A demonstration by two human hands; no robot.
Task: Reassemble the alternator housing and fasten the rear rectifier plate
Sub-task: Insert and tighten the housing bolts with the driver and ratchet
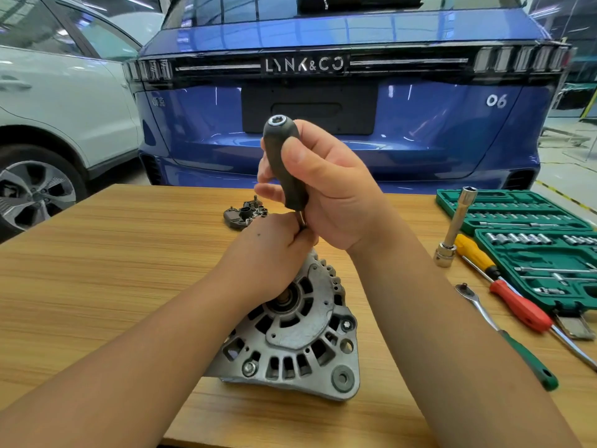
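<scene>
The blue car [339, 124] behind the worktop [113, 270] says "LYNK&CO" in shiny letters and "06" on its right side. The right hand [336, 195] has its grip wrapped tight around the smooth dark handle of a screwdriver [284, 163] that stands up straight, and the left hand [274, 250] just below pinches the thin metal shaft, right on top of the bumpy gray metal alternator [300, 334] with its round holes and slots. The little black rectifier plate [245, 213] lies on the wooden worktop just behind the hands, and a green socket case [523, 227], a red screwdriver [520, 307] and a ratchet [504, 334] lie to the right.
</scene>
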